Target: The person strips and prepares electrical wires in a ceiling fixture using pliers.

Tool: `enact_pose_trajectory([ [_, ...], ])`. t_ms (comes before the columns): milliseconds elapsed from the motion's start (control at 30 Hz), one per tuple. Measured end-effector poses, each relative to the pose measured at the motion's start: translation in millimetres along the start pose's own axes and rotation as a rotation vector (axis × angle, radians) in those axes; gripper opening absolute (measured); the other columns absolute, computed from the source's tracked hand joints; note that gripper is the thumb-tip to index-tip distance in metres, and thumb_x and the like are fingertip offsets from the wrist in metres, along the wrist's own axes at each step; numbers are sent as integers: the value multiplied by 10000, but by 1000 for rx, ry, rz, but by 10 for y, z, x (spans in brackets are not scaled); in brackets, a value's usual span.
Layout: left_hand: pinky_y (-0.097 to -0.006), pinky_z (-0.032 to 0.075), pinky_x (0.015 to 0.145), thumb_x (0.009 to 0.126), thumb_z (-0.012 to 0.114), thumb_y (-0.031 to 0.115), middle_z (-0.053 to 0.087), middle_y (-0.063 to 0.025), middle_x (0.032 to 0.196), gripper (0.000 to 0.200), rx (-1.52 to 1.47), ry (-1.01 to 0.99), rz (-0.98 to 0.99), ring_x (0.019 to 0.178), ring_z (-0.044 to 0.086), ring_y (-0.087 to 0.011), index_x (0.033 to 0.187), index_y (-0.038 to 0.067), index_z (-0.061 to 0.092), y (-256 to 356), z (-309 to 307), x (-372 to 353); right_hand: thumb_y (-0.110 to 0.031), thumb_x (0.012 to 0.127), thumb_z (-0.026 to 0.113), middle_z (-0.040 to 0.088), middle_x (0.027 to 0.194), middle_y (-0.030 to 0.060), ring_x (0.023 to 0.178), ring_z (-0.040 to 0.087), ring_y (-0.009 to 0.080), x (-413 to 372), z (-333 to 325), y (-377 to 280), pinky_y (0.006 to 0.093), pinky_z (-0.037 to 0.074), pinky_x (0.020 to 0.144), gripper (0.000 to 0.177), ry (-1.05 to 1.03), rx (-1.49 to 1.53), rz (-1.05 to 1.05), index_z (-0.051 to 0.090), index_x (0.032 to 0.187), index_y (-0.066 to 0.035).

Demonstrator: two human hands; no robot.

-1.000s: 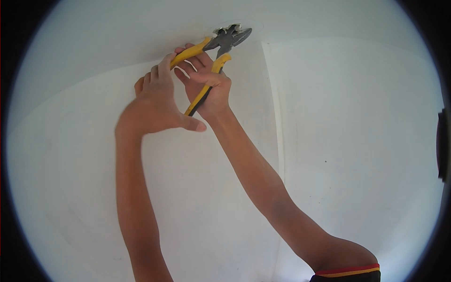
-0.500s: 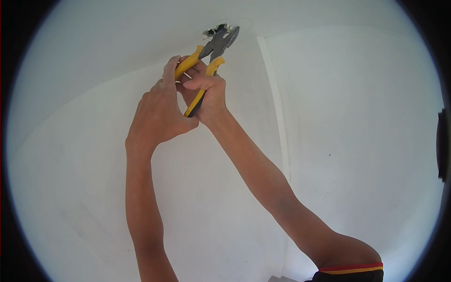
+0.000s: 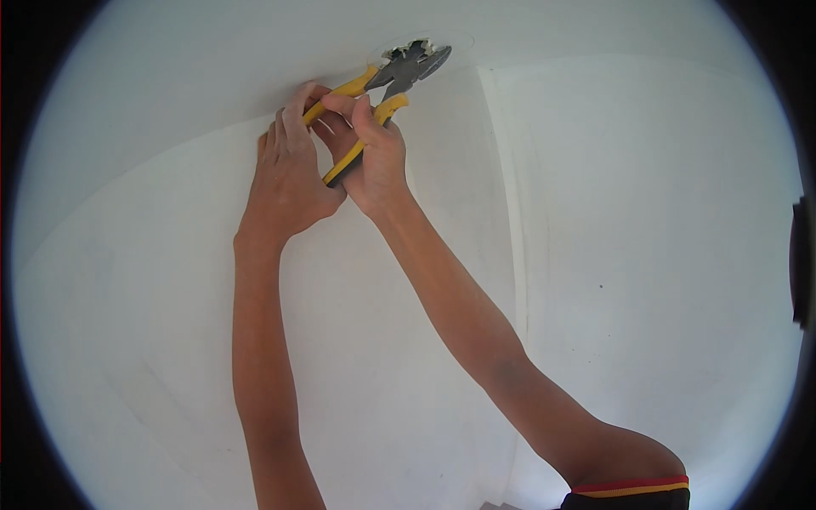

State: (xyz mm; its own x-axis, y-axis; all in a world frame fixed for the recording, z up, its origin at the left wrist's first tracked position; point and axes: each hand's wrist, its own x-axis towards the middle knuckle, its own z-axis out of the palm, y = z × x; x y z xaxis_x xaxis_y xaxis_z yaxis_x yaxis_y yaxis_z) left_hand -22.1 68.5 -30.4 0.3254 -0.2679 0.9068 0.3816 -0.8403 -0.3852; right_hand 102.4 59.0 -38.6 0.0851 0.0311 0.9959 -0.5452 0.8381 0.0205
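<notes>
Both hands are raised to a pair of pliers with dark metal jaws and yellow-and-black handles. Its handles are spread apart, and the jaws lie at a ragged hole in the white ceiling. My right hand grips the handles, its thumb over the lower one and its fingers reaching towards the upper one. From the left, my left hand spans the handle ends. Its fingertips are at the upper handle and the base of its thumb is at the tip of the lower one.
A faint circle is drawn on the ceiling around the hole. Below it stands a white wall, with a vertical corner strip to the right of my arms. A dark object shows at the right edge.
The pliers have turned clockwise, jaws shifting right and handle ends moving up and left. Both hands have moved up with them. More of the drawn circle shows.
</notes>
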Motion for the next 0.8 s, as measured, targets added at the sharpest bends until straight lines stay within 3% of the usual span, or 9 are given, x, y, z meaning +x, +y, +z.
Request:
enact_pose_trajectory([
  [33, -437, 410, 1033, 562, 769, 17, 483, -171, 1342, 1042, -138, 18, -12, 1207, 503, -359, 1465, 64, 252, -16, 19, 10, -408, 998, 526, 596, 1242, 147, 1129, 548, 280, 20, 9, 15, 447, 401, 1041, 451, -40, 3, -42, 652, 1061, 20],
  [167, -431, 471, 976, 579, 758, 20, 515, -196, 1308, 1026, -69, 55, 16, 1172, 544, -369, 1466, 46, 244, -72, 91, 18, -421, 1011, 488, 603, 1230, 150, 1105, 547, 277, 122, -116, 86, 434, 404, 1003, 478, -137, -1, -69, 675, 1034, 18],
  [267, -397, 514, 894, 607, 798, 67, 574, -182, 1206, 1093, 36, 34, 27, 1040, 607, -338, 1502, 41, 172, -4, 55, 22, -419, 1019, 468, 619, 1204, 152, 1072, 552, 283, 103, -109, 70, 432, 405, 978, 500, -186, 24, -27, 689, 1028, 29],
  [333, -418, 531, 843, 617, 791, 92, 623, -178, 1139, 1074, 23, -36, -61, 978, 645, -360, 1496, 26, 178, 99, -3, 15, -384, 1018, 496, 649, 1017, 144, 934, 593, 254, 57, -25, 2, 409, 453, 861, 487, -41, 10, 1, 699, 970, 56],
  [467, -404, 546, 790, 624, 785, 106, 634, -211, 1080, 1063, 12, -94, -249, 919, 668, -377, 1492, 23, 176, 526, -38, -181, -397, 1009, 505, 654, 998, 159, 942, 604, 272, -168, 71, -282, 414, 458, 889, 522, 47, -64, 143, 690, 966, 89],
  [533, -409, 559, 742, 652, 782, 147, 610, -268, 1062, 1042, 32, -150, -389, 843, 680, -394, 1485, 16, 169, 715, -73, -226, -432, 1006, 485, 657, 1002, 185, 951, 613, 294, -198, 6, -400, 424, 455, 928, 582, 43, -21, 394, 685, 930, 110],
  [667, -408, 564, 699, 674, 798, 218, 589, -300, 1053, 1059, -28, -200, -336, 786, 680, -399, 1480, -2, 148, 634, -90, -235, -449, 1015, 441, 653, 1034, 209, 983, 601, 313, -164, -234, -420, 446, 442, 954, 614, -77, 46, 424, 686, 918, 106],
  [733, -402, 565, 668, 697, 802, 270, 567, -308, 1080, 1063, -113, -420, -213, 723, 676, -390, 1479, -8, 138, 563, -217, -235, -556, 966, 446, 601, 1055, 157, 1022, 587, 300, -144, -327, -461, 442, 477, 924, 592, -108, -39, 444, 612, 1190, -34],
  [800, -396, 561, 656, 710, 797, 276, 583, -286, 1019, 1043, -162, -411, -180, 694, 674, -374, 1474, -3, 144, 651, -302, -285, -562, 968, 443, 595, 1013, 111, 950, 583, 271, -186, -353, -572, 436, 480, 888, 573, -59, -76, 509, 578, 1207, -58],
])
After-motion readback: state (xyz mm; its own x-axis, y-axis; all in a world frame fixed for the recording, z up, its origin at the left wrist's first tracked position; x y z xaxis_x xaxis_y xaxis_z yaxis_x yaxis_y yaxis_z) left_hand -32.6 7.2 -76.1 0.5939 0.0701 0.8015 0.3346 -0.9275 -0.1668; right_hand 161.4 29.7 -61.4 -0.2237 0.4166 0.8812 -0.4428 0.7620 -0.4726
